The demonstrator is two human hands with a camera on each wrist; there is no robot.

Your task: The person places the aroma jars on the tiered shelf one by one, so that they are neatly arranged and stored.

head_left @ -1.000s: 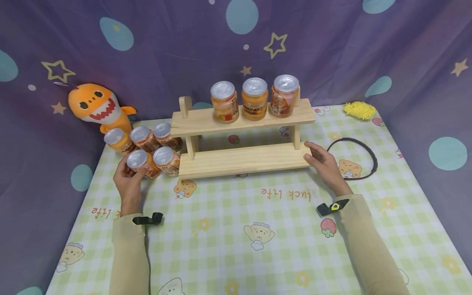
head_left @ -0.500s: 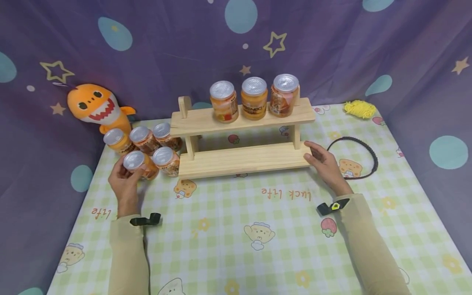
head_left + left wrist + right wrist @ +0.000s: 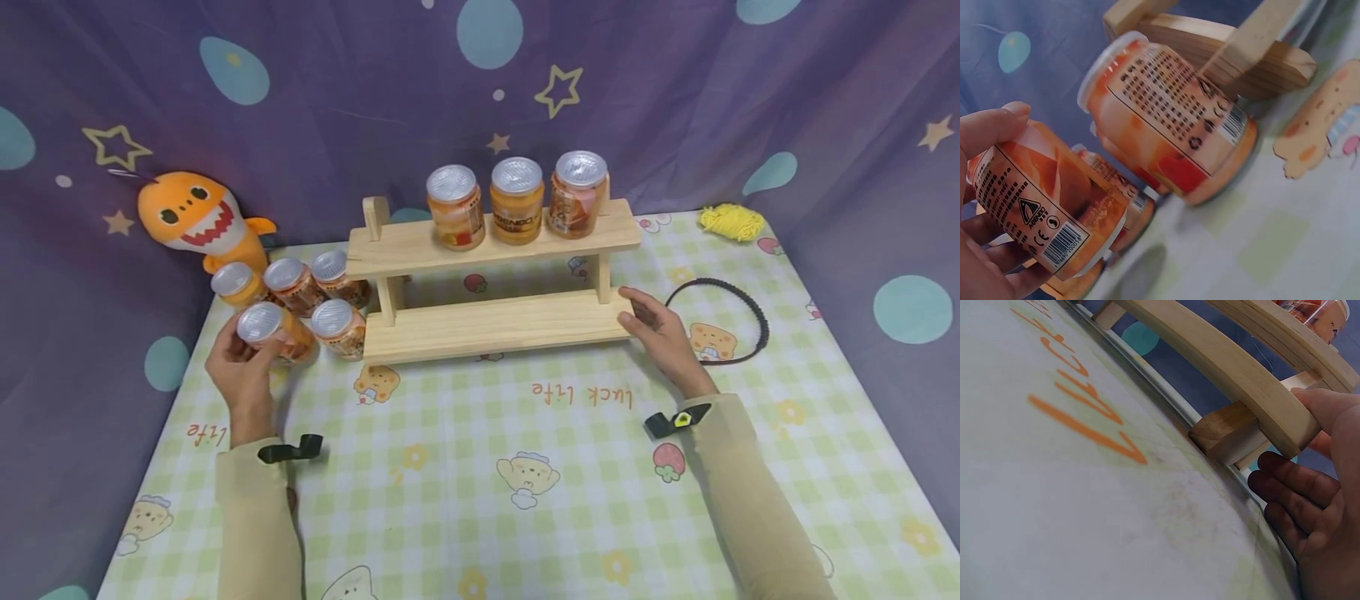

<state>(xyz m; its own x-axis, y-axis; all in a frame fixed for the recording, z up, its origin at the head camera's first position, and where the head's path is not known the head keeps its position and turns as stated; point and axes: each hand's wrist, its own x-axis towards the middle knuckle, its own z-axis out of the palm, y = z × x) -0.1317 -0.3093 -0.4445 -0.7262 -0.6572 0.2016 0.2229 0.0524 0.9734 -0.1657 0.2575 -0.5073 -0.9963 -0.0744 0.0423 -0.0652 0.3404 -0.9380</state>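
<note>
In the head view my left hand grips a clear jar with a silver lid and orange contents, thumb on the near side. The left wrist view shows this jar raised off the cloth, its barcode label facing the camera. Another jar stands beside it, with several more behind. A two-tier wooden shelf stands in the middle; three jars sit on its upper board. My right hand holds the right end of the lower board, thumb on top in the right wrist view; the fingers are partly below.
An orange shark plush leans at the back left behind the jars. On the right lie a dark braided loop and a yellow yarn bundle. A checked cloth covers the table, and a purple curtain hangs behind.
My left hand has drawn its jar leftward, away from the neighbouring jar, and raised it a little. The right hand and the shelf have stayed where they were.
</note>
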